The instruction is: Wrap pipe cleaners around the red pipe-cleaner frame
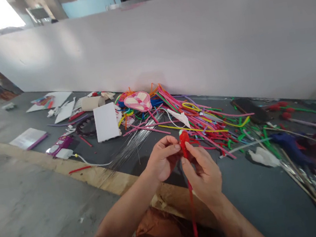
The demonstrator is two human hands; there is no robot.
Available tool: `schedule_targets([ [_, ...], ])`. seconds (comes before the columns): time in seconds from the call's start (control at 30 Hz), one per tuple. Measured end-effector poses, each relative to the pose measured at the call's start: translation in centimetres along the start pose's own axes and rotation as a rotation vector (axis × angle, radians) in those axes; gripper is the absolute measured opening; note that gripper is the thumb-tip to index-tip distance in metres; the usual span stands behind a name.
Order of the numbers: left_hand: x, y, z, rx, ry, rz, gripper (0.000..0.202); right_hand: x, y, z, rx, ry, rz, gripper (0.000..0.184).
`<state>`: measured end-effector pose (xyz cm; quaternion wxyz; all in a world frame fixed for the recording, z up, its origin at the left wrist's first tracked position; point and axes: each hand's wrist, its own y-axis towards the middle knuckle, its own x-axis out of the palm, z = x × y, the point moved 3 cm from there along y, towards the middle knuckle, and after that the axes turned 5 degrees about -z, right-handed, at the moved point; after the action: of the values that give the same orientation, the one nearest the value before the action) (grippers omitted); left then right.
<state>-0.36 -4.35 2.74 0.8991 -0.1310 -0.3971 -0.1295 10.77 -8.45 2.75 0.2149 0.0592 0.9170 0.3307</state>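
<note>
Between my hands stands a red fuzzy pipe cleaner (190, 192), bunched at the top around a whitish tip, with its long end hanging down. My right hand (204, 172) grips the bunched part between thumb and fingers. From the other side, my left hand (163, 158) pinches with thumb and forefinger at the edge of the red bunch. The other fingers of my left hand are curled. Just beyond, a heap of multicoloured pipe cleaners (205, 126) lies on the dark table, with a scrap of white tissue (179, 117) on it.
A white panel (149, 49) rises behind the table. Left lie a heart-shaped pink piece (138, 101), a white card (106, 122), a purple device (59, 146) and thin clear strands (137, 136). Right are a dark phone (250, 109), a blue glue gun (291, 149) and several thin sticks (303, 181).
</note>
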Motion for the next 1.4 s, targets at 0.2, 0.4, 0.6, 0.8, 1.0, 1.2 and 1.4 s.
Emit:
schedule_targets([
  [0.2,-0.1,0.4,0.2,-0.051,0.036,-0.029,0.026,-0.1,0.0,-0.3,-0.032,-0.001,0.007,0.047],
  [0.4,-0.3,0.7,0.5,-0.093,0.125,-0.024,0.027,-0.1,-0.2,-0.3,-0.040,-0.034,-0.005,0.051],
  [0.6,-0.5,0.8,0.7,-0.017,0.209,0.041,0.023,0.2,-0.3,0.1,-0.035,-0.053,-0.007,0.054],
  [0.8,-0.5,0.6,1.1,0.063,0.351,0.087,0.019,0.6,-0.2,0.1,-0.068,-0.074,-0.020,0.060],
  [1.0,-0.7,0.2,2.0,0.091,0.427,0.139,0.019,1.0,-0.2,0.4,-0.098,-0.114,-0.062,0.065],
  [1.2,-0.6,0.6,2.7,-0.015,0.438,0.084,0.021,1.5,0.1,-0.1,-0.133,-0.264,-0.139,0.063],
  [1.4,-2.1,2.5,3.2,-0.075,0.402,0.092,0.021,-1.0,1.0,0.0,-0.021,-0.197,-0.197,0.044],
])
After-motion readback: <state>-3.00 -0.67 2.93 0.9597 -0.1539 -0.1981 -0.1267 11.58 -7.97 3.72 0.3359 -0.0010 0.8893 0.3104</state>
